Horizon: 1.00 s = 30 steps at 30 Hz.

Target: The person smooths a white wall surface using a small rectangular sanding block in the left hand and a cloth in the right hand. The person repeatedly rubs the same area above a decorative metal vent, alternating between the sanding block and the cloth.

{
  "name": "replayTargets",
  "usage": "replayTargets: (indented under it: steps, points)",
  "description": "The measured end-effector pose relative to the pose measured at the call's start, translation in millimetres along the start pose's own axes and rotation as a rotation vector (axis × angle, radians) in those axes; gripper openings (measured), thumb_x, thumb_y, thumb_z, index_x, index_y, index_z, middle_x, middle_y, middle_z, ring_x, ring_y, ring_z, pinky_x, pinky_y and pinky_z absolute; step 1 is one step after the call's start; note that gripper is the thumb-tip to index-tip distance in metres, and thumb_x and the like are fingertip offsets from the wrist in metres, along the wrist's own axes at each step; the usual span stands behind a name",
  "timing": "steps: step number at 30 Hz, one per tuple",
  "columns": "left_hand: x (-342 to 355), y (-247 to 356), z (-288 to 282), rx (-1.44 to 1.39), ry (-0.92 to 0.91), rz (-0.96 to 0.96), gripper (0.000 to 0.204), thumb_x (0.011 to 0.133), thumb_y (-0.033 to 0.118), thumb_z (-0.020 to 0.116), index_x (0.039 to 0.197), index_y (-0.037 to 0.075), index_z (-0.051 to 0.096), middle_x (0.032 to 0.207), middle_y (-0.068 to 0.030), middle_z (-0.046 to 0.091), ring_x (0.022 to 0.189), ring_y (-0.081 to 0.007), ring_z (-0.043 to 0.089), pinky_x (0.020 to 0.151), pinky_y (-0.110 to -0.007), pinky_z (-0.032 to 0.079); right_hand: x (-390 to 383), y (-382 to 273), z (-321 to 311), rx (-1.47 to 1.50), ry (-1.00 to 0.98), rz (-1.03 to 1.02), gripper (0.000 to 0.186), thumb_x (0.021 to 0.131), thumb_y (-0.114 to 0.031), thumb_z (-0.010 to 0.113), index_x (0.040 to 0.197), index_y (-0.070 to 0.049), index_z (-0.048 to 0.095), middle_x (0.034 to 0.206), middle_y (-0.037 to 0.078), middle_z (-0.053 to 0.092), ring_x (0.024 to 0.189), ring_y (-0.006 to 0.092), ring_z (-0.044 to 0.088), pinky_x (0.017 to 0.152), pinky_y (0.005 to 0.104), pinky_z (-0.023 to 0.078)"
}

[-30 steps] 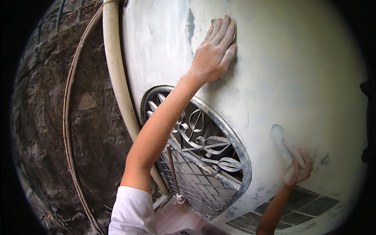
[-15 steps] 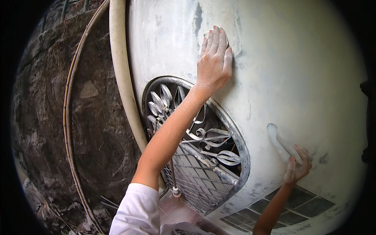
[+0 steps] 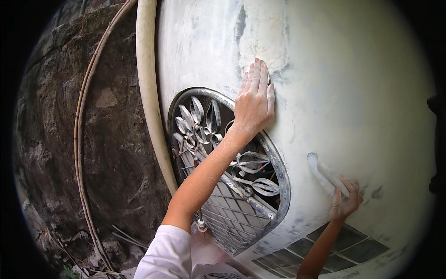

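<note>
My left hand (image 3: 254, 100) is pressed against the white wall (image 3: 353, 88), fingers together and dusted with powder, over a thin pale sanding sheet (image 3: 247, 69) whose edge shows beside the fingertips. A patchy, dark-marked strip runs up the wall above it. Below the wrist is an arched opening with ornamental metal leaves (image 3: 265, 186), partly hidden by my left arm. At lower right, my right hand (image 3: 346, 200) has its fingers curled round the lower end of a pale, bar-like piece (image 3: 316, 172) on the wall.
A pale vertical pipe (image 3: 146, 56) and thinner curved lines (image 3: 81, 139) run beside a rough dark stone wall (image 3: 46, 121) on the left. A metal grid (image 3: 232, 218) continues under the arch, and dark square panes (image 3: 362, 249) sit low on the right. Pinkish flooring (image 3: 216, 246) shows at the bottom.
My left hand has slid down the wall, from near the top to just above the arch. My right hand stays on the bar; the view has shifted slightly.
</note>
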State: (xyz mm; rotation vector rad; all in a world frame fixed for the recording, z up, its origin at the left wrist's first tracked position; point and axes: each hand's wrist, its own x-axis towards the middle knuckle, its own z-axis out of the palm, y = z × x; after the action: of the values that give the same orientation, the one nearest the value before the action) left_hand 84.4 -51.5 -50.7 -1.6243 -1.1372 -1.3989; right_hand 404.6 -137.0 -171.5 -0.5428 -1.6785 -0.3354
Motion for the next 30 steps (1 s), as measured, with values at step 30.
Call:
replayTargets:
  steps: [30]
  points:
    - [2, -20, 4, 0.011, 0.108, 0.080, 0.048, 0.099, 0.014, 0.037, 0.139, -0.013, 0.039, 0.147, -0.0321, 0.036, 0.136, -0.0441, 0.039, 0.111, -0.044, 0.039, 8, -6, 0, -0.063, -0.030, -0.105, 0.026, 0.075, -0.009, 0.062, 0.095, 0.006, 0.067, 0.091, 0.019, 0.071, 0.070, 0.0295, 0.061, 0.072, 0.0379, 0.045]
